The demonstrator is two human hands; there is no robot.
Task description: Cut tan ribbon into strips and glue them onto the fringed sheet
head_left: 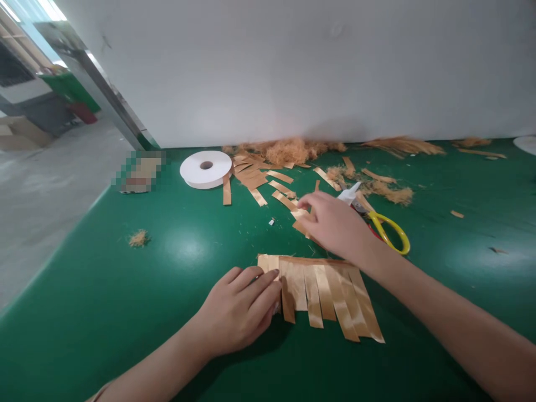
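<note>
A row of gold ribbon strips [330, 293] lies side by side on the green table [125, 290], joined along the top edge. My left hand [240, 310] rests on the left end of this row, fingers curled and pressing the strips down. My right hand [335, 226] reaches further back and pinches a loose gold strip [298, 215] from a scatter of cut strips [259, 178].
A white tape roll [206, 168] lies at the back left. Yellow-handled scissors [387, 229] sit right of my right hand. Frayed gold fibre heaps [293, 149] lie along the white wall; a small tuft [138, 238] sits at left. The table's left edge drops to the floor.
</note>
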